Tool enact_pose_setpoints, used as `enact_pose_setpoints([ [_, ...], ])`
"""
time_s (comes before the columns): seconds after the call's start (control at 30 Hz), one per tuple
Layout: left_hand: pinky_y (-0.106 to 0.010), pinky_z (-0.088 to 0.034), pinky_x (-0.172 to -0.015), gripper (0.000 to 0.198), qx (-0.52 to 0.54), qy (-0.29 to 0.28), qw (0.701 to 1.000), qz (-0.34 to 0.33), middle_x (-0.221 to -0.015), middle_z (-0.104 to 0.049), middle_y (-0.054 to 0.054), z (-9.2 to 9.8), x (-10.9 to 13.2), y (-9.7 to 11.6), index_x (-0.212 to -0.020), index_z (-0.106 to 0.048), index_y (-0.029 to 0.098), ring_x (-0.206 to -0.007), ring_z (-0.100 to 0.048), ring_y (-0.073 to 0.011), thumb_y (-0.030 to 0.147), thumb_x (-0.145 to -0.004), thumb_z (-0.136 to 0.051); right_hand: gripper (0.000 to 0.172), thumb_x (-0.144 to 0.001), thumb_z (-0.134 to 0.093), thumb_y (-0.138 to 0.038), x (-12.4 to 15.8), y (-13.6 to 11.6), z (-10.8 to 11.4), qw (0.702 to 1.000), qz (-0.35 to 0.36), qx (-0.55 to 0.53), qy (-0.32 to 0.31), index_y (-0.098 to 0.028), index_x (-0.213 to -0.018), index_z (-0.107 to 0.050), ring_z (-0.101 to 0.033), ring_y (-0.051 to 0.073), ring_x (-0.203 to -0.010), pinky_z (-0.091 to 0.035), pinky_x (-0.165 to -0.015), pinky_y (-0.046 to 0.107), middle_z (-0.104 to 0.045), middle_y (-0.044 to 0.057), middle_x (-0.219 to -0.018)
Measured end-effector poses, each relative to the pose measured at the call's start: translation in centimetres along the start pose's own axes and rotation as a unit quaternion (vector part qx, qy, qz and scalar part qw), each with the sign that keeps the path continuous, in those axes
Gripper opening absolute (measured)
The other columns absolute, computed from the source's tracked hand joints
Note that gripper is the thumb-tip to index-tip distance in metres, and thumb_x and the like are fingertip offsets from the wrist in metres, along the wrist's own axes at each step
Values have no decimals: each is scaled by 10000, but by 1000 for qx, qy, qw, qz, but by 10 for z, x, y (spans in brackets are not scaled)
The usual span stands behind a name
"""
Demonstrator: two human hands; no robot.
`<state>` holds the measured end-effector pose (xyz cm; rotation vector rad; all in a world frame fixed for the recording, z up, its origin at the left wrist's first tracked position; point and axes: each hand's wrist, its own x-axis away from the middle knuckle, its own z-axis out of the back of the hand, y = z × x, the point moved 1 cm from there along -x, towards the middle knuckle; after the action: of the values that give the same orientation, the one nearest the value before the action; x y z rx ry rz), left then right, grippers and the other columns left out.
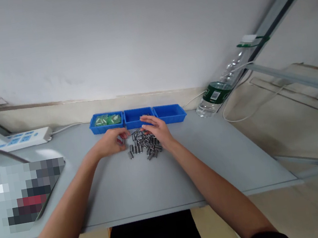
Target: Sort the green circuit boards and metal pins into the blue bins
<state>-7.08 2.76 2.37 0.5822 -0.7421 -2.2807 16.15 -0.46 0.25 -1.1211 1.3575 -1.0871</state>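
Note:
A loose pile of small grey metal cylinders [147, 142] lies on the table in front of the blue bins. At the pile's left side, my left hand [111, 142] is curled with thumb and fingers around a few of the cylinders, which show partly between them. My right hand [161, 131] reaches over the pile's right edge with its fingers apart, and I see nothing gripped in it. Its fingertips come close to the front wall of the middle blue bin [135, 124], where some small pieces show behind them.
The left blue bin [92, 128] holds a green bag with small pale pieces; the right blue bin [173, 119] adjoins the middle one. A power strip [25, 139] and a pixelated flat device [34, 192] are at left. A plastic bottle [215, 93] leans against the frame at right.

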Motion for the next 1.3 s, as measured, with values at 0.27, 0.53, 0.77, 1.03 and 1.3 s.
enact_pose_setpoints([
  [0.27,-352,-633,-893,380,193,107,975,-13,-1080,-726,-96,-5,-4,15,-1110,-673,171,-1048,-716,-231,220,-740,-745,297,-728,-837,-418,2,4,-5,997,14,29,-71,-224,-924,-728,-722,193,-756,-599,-771,359,-760,40,-855],
  [0.53,-372,-627,-905,384,259,95,961,2,-974,-742,-82,-9,-8,16,-1078,-679,165,-931,-742,-211,309,-764,-846,360,-714,-863,-475,4,5,-7,992,-53,-18,-109,-219,-907,-699,-761,210,-752,-613,-763,362,-761,34,-772],
  [0.77,-353,-603,-883,467,237,116,965,1,-921,-716,-59,-11,-9,15,-1116,-679,164,-891,-714,-194,352,-735,-873,390,-687,-888,-444,7,2,-9,986,-59,-51,-144,-215,-946,-709,-744,180,-722,-610,-739,323,-767,29,-780],
  [1.03,-281,-494,-632,505,22,-125,989,81,-748,-641,20,-2,2,22,-991,-604,208,-702,-647,-190,474,-656,-873,309,-727,-829,-392,1,7,-4,1000,12,2,-20,-218,-969,-750,-740,204,-801,-604,-790,353,-760,34,-816],
  [1.3,-278,-503,-650,366,-16,-127,988,92,-794,-666,6,2,4,16,-992,-613,201,-696,-653,-181,228,-640,-710,337,-733,-781,-335,-5,6,0,999,12,-14,28,-245,-1056,-754,-722,247,-1051,-609,-879,410,-700,72,-1332],
])
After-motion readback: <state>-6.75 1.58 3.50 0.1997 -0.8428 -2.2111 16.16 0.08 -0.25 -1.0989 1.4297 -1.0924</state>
